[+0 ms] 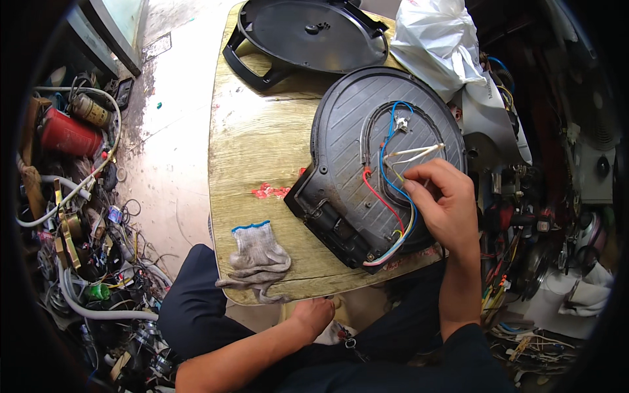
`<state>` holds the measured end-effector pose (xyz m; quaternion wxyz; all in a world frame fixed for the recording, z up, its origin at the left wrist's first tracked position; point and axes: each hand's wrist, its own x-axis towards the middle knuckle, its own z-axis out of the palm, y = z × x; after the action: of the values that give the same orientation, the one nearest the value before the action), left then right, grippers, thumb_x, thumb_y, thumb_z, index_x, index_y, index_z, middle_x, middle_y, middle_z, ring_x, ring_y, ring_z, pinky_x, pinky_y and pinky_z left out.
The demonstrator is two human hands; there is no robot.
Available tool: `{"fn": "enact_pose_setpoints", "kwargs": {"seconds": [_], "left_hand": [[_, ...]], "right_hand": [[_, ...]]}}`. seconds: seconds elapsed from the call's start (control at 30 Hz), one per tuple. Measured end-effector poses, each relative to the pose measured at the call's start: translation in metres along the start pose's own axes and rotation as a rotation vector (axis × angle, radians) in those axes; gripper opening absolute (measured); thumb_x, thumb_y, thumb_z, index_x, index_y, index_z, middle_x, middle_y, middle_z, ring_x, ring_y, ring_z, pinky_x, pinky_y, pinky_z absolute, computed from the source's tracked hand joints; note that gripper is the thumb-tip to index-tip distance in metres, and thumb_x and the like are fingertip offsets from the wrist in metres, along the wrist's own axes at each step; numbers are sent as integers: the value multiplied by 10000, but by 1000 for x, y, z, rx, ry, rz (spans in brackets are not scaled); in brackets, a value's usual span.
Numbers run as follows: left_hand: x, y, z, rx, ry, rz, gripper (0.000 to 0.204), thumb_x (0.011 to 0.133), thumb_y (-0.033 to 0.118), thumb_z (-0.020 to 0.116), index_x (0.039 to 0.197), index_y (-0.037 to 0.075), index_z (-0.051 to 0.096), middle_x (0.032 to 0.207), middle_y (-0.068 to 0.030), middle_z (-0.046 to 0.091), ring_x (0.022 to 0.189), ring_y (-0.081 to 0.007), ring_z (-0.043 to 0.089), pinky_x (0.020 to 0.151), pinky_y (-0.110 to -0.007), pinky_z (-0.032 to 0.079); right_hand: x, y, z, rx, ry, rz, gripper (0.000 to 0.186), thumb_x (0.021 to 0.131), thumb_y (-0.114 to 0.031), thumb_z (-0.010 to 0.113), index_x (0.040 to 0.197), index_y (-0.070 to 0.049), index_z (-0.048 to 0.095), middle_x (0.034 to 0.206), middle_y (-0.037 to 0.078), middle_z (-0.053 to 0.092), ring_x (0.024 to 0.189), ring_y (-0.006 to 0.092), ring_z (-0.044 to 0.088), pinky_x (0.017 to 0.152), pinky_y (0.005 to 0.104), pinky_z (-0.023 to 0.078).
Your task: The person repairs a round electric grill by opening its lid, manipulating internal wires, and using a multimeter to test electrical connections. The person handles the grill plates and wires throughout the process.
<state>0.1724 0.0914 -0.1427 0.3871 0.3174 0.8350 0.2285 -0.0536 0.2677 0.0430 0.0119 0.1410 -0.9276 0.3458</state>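
Observation:
A round black electric griddle half (341, 124) lies on the table with its wired side up. Its red wire (383, 194), blue wire (386, 141) and white sleeved leads (419, 154) run over the ribbed face. Thumb and forefinger of my right hand (445, 203) pinch a thin yellow-green wire (398, 175) above that face. Below the table's front edge, my left hand (313, 317) is closed between my legs. What it holds, if anything, is hidden. A dirty knitted glove (259, 257) with a blue cuff lies near the table's front left corner.
The wooden table (262, 144) also bears a black round cover (311, 42) with handles at the back, beside a white plastic bag (436, 42). Cables, scrap parts and a red cylinder (71, 132) crowd the floor at left. More wires and tools (517, 223) heap at right.

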Motion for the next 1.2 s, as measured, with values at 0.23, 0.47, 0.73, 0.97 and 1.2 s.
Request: {"fn": "enact_pose_setpoints", "kwargs": {"seconds": [0.23,0.47,0.73,0.97,1.2], "left_hand": [[-2,5,-10,40,-73,8,217,931,123,613,1016,115,813,1081,-60,780,1083,-231,729,899,-393,560],[-4,9,-7,-51,-104,-23,161,919,228,698,941,145,835,1017,-36,782,1045,-196,735,768,-358,590],[-8,5,4,8,-12,91,188,928,102,598,1030,61,750,973,-66,780,936,-216,762,679,-350,599],[-6,8,-6,-19,-80,44,191,892,282,752,1005,153,835,1045,-29,779,1040,-216,740,734,-361,618],[-6,8,-2,-52,-64,26,172,886,271,755,980,152,836,1017,-32,782,1013,-220,748,718,-367,620]], "right_hand": [[7,-44,5,-152,-73,-117,209,783,-116,875,917,-18,749,766,86,629,587,179,585,515,302,434],[12,-49,25,-304,-71,-162,143,784,-73,850,880,-25,755,741,85,637,564,213,613,513,321,454],[10,-50,33,-214,21,-103,60,823,16,768,871,14,732,736,91,631,601,167,622,549,290,463],[10,-51,33,-243,-12,-115,82,831,25,760,903,12,723,758,79,637,586,133,569,545,272,438],[6,-49,38,-149,-33,-12,212,884,-14,759,1080,17,685,880,73,746,523,41,470,489,231,379]]}}
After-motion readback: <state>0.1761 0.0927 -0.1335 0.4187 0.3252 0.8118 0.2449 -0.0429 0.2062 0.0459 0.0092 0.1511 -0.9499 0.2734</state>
